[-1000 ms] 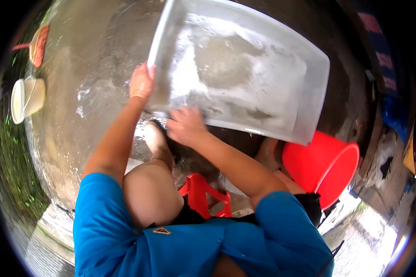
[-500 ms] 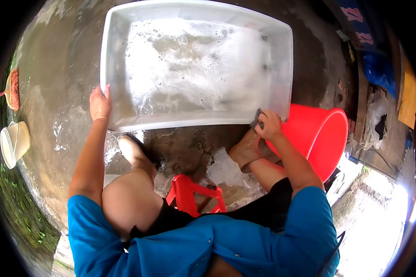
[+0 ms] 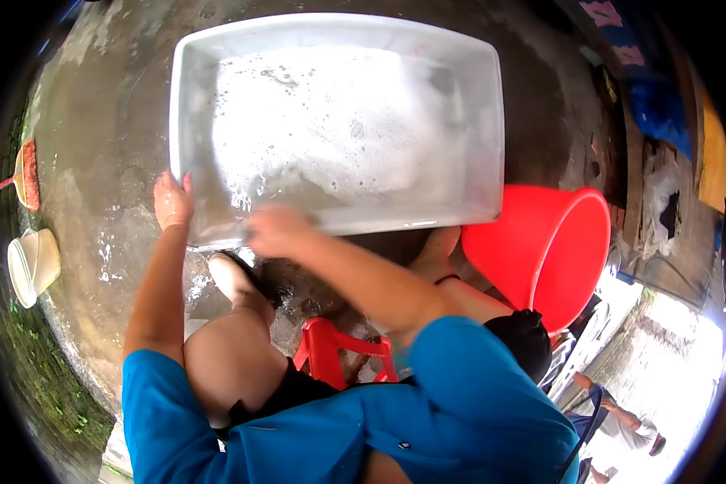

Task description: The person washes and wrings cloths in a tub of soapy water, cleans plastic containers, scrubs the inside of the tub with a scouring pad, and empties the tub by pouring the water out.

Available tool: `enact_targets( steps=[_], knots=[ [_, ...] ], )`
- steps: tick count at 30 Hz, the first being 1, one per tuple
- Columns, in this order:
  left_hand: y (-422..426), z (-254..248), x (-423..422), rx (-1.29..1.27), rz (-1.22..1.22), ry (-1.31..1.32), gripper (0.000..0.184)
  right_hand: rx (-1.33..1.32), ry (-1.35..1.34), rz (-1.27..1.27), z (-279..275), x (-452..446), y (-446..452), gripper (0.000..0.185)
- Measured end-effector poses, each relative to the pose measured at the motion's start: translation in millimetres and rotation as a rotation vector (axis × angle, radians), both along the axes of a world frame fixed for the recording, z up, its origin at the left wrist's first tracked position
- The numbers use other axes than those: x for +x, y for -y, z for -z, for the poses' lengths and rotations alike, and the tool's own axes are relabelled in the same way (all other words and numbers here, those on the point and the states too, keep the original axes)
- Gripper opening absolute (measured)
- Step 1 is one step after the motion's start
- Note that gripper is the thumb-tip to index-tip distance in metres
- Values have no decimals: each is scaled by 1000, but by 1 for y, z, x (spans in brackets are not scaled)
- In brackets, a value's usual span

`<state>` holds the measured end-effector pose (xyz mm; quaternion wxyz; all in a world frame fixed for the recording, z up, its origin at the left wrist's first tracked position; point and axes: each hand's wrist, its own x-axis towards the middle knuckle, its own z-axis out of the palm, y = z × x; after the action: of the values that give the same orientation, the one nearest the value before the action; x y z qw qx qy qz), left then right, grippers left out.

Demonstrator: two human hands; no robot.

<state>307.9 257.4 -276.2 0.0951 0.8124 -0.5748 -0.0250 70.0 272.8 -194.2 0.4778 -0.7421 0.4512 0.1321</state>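
A large white plastic tub (image 3: 339, 26) stands in front of me, with foamy water (image 3: 323, 121) across its bottom. My left hand (image 3: 173, 200) grips the tub's left wall near the front corner, thumb up against the rim. Over the front rim, close to that same corner, my right hand (image 3: 278, 231) is curled and smeared by motion. The dark scouring pad that it held half a second ago is hidden in the blur.
A red bucket (image 3: 500, 242) lies tilted at the tub's right front corner. A red plastic stool (image 3: 324, 355) is beneath me. To the left are a pale bucket (image 3: 44, 258) and a broom (image 3: 29, 173). Another person (image 3: 621, 415) shows at the lower right.
My right hand has swept left along the front rim, from the right corner to near the left one. The foam has shifted and covers more of the water. My left hand keeps its hold.
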Motion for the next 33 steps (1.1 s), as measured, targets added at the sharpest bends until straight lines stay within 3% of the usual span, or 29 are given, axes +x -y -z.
enact_targets(
  steps=[1, 3, 5, 6, 7, 8, 10, 11, 13, 15, 16, 20, 22, 23, 25, 27, 30, 32, 33],
  knots=[
    [-1, 1, 0, -7, -9, 3, 41, 184, -1, 55, 4, -40, 11, 26],
    [0, 5, 2, 12, -4, 15, 41, 211, -71, 87, 24, -130, 30, 32],
    [0, -3, -1, 50, -32, -23, 40, -7, -259, -130, 61, -225, 48, 38],
    [-1, -2, 2, 5, -22, -80, 41, 201, -431, -29, 74, -264, 60, 38],
    [-2, 2, 3, -39, -9, -88, 41, 234, -406, -23, 66, -279, 68, 38],
    [-2, 0, 1, -4, -48, -112, 42, 236, -391, -52, 71, -260, 69, 38],
    [-1, -1, 2, -19, -45, -169, 43, 103, -688, -191, 86, -220, 65, 40],
    [0, -8, 1, 4, -50, -198, 43, 6, -509, -234, 116, -196, 57, 41],
    [1, -6, 7, -53, 7, -165, 42, 229, -565, -183, 113, -105, 49, 46],
    [4, -6, 13, -22, 30, -119, 42, 82, -207, -266, 149, -57, 32, 45],
    [3, -9, 15, -32, 40, -166, 41, 157, -267, -224, 148, -27, 30, 44],
    [4, -7, 16, -56, 46, -353, 38, 369, 75, 112, 110, 57, 36, 39],
    [3, -12, 15, -39, 29, -404, 40, 136, 435, 59, 98, 96, 27, 39],
    [2, -14, 15, -12, 17, -456, 41, 64, 382, 0, 105, 110, 23, 43],
    [2, -16, 18, 11, 12, -555, 45, 257, 248, -29, 114, 135, 30, 45],
    [2, -19, 18, 60, -5, -646, 47, 91, 137, -81, 144, 133, 31, 42],
    [0, -11, 20, 40, 26, -639, 51, 81, -18, -47, 147, 141, 50, 41],
    [-2, -8, 19, 32, 34, -592, 52, -75, -141, -44, 154, 147, 72, 34],
    [-4, -8, 18, 26, 36, -596, 52, -210, -65, 176, 147, 142, 88, 30]
  ],
)
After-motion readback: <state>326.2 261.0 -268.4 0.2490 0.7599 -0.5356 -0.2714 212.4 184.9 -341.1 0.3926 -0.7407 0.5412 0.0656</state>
